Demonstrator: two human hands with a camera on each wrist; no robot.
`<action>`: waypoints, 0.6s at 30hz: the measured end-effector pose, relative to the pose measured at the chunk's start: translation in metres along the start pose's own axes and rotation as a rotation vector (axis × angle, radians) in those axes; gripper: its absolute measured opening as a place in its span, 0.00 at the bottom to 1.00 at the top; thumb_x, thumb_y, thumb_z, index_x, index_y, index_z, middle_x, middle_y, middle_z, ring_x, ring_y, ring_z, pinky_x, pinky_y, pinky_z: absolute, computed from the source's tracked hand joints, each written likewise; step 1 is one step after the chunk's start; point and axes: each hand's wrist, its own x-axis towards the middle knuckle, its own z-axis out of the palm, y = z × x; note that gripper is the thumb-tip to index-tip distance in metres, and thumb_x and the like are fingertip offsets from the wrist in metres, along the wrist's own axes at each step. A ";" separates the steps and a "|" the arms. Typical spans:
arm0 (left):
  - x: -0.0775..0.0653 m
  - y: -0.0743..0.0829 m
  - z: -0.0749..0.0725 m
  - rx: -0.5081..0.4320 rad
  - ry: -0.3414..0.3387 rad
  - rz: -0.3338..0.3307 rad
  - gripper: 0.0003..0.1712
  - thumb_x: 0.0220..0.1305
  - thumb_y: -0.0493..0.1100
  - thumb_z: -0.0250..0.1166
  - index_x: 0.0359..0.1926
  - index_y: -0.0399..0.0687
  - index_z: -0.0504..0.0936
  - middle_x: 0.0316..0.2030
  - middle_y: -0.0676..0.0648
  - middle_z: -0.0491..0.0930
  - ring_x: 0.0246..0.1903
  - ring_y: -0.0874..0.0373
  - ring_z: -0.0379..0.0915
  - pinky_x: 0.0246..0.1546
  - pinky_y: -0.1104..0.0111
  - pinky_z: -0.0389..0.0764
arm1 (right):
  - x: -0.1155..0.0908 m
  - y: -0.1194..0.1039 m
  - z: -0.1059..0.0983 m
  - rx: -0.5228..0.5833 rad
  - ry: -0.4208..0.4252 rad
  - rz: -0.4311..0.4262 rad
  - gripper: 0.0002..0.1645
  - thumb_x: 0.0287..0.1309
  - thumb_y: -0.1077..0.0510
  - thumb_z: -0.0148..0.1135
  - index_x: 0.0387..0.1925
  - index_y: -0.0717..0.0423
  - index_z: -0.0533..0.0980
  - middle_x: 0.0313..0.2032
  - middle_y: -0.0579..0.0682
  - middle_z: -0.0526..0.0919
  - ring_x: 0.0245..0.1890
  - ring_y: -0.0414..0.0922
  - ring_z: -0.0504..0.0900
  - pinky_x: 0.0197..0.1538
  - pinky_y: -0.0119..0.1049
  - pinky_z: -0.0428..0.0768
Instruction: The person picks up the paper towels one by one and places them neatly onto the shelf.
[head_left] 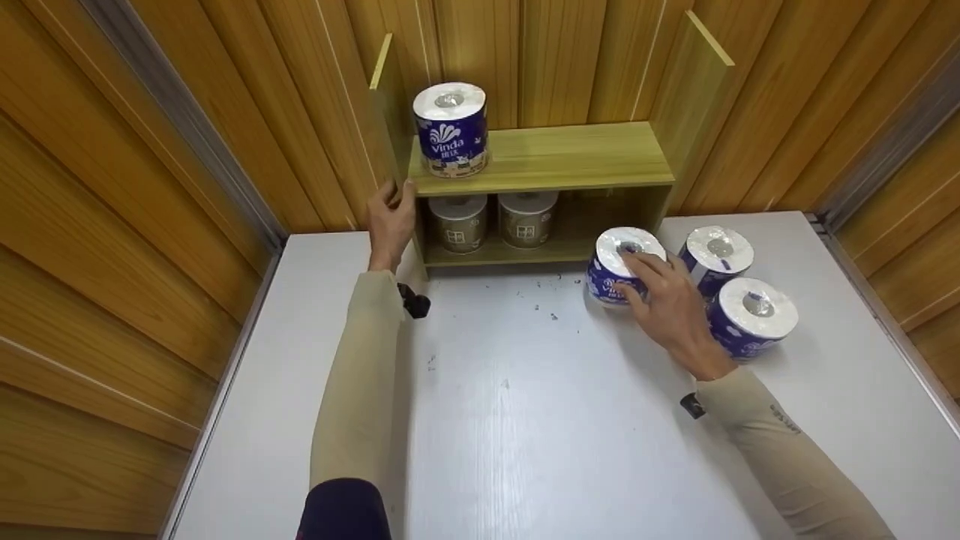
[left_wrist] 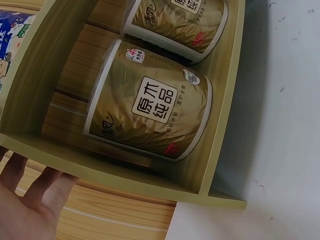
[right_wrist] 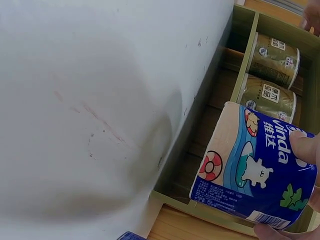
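Observation:
In the head view my right hand [head_left: 671, 307] grips a blue-and-white Vinda toilet roll [head_left: 604, 281] in front of the shelf's right end. The right wrist view shows thumb and fingers around this roll [right_wrist: 255, 170], its printed side facing the camera. My left hand [head_left: 391, 229] touches the left side panel of the wooden shelf [head_left: 540, 159], its fingers against the panel's outer face in the left wrist view. On the upper board, at the left, a blue toilet roll [head_left: 452, 139] stands upright. Two gold toilet rolls [head_left: 459, 225] stand side by side in the lower compartment.
Two more blue toilet rolls, one behind [head_left: 718, 255] and one nearer [head_left: 754, 319], stand on the white table [head_left: 510, 420] to the right of my right hand. Wooden plank walls [head_left: 112, 225] enclose the table at the back and both sides.

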 end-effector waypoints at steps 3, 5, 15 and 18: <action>0.000 0.000 0.001 -0.004 0.008 0.019 0.41 0.80 0.58 0.60 0.81 0.40 0.63 0.80 0.36 0.62 0.78 0.44 0.65 0.76 0.57 0.73 | 0.003 0.000 0.000 -0.002 -0.002 -0.003 0.31 0.60 0.57 0.79 0.64 0.57 0.82 0.61 0.60 0.86 0.65 0.72 0.76 0.68 0.66 0.75; 0.000 -0.001 0.001 -0.006 0.015 0.037 0.40 0.80 0.56 0.60 0.81 0.38 0.64 0.79 0.35 0.63 0.77 0.43 0.66 0.75 0.57 0.74 | 0.005 -0.001 0.000 -0.005 -0.003 -0.002 0.31 0.61 0.56 0.79 0.65 0.57 0.82 0.61 0.61 0.86 0.65 0.72 0.76 0.67 0.66 0.76; 0.000 -0.001 0.001 0.010 0.026 0.028 0.40 0.80 0.57 0.60 0.80 0.40 0.65 0.80 0.37 0.63 0.78 0.45 0.63 0.77 0.58 0.71 | 0.015 -0.008 -0.002 0.002 -0.008 -0.014 0.31 0.61 0.56 0.79 0.65 0.57 0.82 0.62 0.60 0.85 0.67 0.72 0.75 0.69 0.66 0.75; 0.000 0.000 0.002 0.013 0.029 0.028 0.39 0.80 0.57 0.60 0.80 0.40 0.66 0.80 0.37 0.64 0.78 0.46 0.63 0.76 0.58 0.71 | 0.019 -0.009 -0.002 0.010 -0.003 -0.014 0.31 0.61 0.56 0.79 0.65 0.57 0.82 0.61 0.60 0.86 0.66 0.72 0.76 0.69 0.66 0.75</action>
